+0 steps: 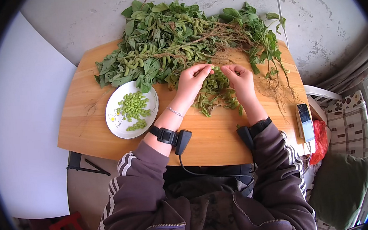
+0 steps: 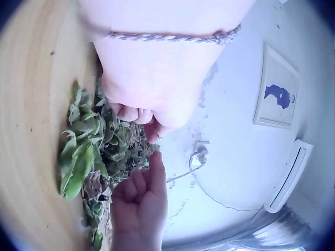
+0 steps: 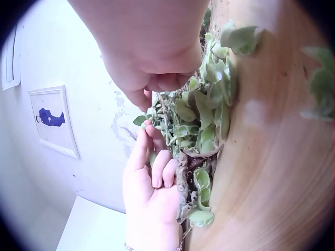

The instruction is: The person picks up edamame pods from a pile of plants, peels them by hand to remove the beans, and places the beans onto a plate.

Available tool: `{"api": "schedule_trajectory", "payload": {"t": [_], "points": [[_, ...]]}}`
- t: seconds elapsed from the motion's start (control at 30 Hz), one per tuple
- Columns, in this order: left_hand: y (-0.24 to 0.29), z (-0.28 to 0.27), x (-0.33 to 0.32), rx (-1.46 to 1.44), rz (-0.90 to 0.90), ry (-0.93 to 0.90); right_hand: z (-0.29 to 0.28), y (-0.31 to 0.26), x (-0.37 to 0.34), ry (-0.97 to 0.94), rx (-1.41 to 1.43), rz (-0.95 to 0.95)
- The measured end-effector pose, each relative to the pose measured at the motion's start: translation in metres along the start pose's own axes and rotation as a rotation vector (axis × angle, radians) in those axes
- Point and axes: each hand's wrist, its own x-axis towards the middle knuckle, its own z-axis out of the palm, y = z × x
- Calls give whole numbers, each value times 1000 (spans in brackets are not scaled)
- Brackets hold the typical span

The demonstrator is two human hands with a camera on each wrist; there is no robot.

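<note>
Over the pile of empty pods, my two hands meet close together. Thumb and forefinger of my left hand (image 1: pixel 193 82) pinch a small green soybean pod (image 1: pixel 213 67), and its tip shows between the fingertips in the right wrist view. My right hand (image 1: pixel 242 82) holds the pod's other side, thumb against curled fingers, which partly hide it. Below them lie split green pods (image 1: pixel 211 91), some dried and brown. To the left, a white plate (image 1: pixel 112 126) holds shelled green soybeans (image 1: pixel 133 106).
Uprooted soybean plants (image 1: pixel 160 34) with leaves, pods and roots cover the back of the wooden table (image 1: pixel 80 119). A leaf overhangs the plate's rim. At the right edge lies a phone (image 1: pixel 305 122). A green cushion (image 1: pixel 343 189) sits on the seat at right.
</note>
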Motion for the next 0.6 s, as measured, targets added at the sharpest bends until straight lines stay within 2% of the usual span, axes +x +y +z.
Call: {"api": "schedule_trajectory", "payload": {"t": [0.13, 0.17, 0.27, 0.33, 0.37, 0.43, 0.5, 0.6], "points": [[3, 1, -2, 61, 27, 17, -2, 2, 0, -102, 42, -5], [5, 2, -3, 83, 37, 22, -3, 3, 1, -144, 127, 38], [-5, 3, 1, 341, 325, -20, -4, 3, 3, -228, 325, 182], [9, 8, -8, 511, 308, -104, 1, -7, -2, -232, 379, 293], [14, 9, -11, 596, 298, -147, 2, -9, -4, -274, 327, 256], [-4, 10, -4, 476, 340, -154, 4, -12, -6, -359, 223, 181], [-10, 11, -1, 362, 365, -182, 6, -10, -5, -344, 187, 150], [7, 9, -8, -135, -125, -297, 5, -8, -5, -319, 222, 149]]}}
